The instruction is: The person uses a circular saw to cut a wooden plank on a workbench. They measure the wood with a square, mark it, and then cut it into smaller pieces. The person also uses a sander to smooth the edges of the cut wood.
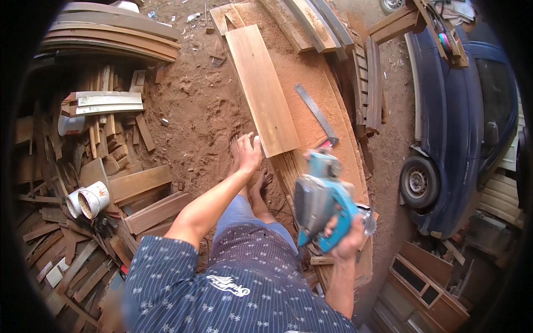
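Observation:
My right hand [345, 236] is closed round the handle of a teal electric planer [325, 200], which is raised over the near right of the workbench and slightly blurred. A smooth, light brown wooden board [264, 91] lies lengthwise on the sawdust-covered bench [286, 66]. Close to the board's near left corner is my left hand [248, 154], its fingers apart and stretched forward. Whether its fingertips press on the board's edge I cannot tell. To the right of the board lies a try square [319, 116] with a metal blade.
Offcuts [139, 183] and planks are heaped on the left, with white buckets [94, 198] among them. Long beams [311, 25] lie beyond the bench. A dark blue vehicle [461, 122] stands at the right. Wooden frames [416, 280] lie at the lower right.

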A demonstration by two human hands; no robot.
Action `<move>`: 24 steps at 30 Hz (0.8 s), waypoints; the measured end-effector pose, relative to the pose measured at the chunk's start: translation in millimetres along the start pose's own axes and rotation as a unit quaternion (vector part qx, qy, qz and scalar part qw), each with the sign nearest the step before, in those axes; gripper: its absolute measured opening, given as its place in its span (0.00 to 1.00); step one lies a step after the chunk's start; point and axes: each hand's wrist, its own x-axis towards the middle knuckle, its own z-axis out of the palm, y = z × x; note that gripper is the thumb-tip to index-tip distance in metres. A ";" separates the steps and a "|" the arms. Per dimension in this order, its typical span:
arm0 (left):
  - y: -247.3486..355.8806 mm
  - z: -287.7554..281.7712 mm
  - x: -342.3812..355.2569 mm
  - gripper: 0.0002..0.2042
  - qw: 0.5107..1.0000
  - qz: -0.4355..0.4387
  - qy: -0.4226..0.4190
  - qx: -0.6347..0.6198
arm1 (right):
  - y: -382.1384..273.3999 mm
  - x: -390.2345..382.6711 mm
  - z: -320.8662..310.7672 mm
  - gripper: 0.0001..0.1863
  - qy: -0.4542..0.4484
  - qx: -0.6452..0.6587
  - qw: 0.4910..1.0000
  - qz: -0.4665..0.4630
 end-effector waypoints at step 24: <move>94.2 -44.7 -24.8 0.18 0.944 0.315 -0.094 0.017 | 138.6 128.9 20.9 0.19 -0.133 -0.278 0.949 -0.065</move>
